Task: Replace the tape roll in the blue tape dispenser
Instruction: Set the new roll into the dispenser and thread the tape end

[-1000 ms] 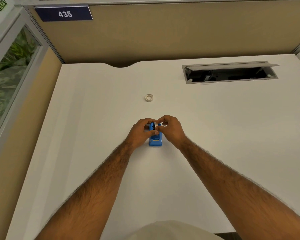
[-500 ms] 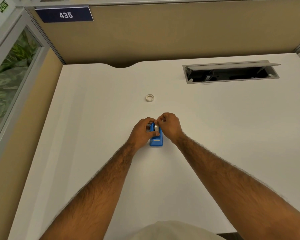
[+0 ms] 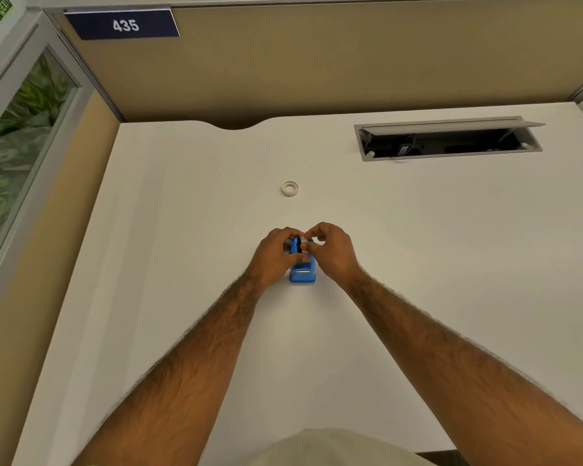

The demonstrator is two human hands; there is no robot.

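Observation:
The blue tape dispenser (image 3: 302, 272) stands on the white desk (image 3: 182, 264), its cutter end toward me. My left hand (image 3: 276, 255) grips its left side, thumb across the top. My right hand (image 3: 332, 252) is pressed against the dispenser's right side, fingers pinched on a small white tape roll (image 3: 309, 238) that is mostly hidden by the fingers. The dispenser's slot shows dark between my thumbs. A second white tape roll (image 3: 289, 189) lies flat on the desk beyond my hands, apart from them.
An open cable hatch (image 3: 448, 137) with a raised lid is set into the desk at the back right. A tan partition (image 3: 350, 62) closes off the far edge, and a glass panel (image 3: 21, 136) runs along the left.
The right hand brought the white roll over the dispenser's slot, and it now sits slightly to the right, with the slot showing dark. The left hand kept its grip. The far roll has not moved.

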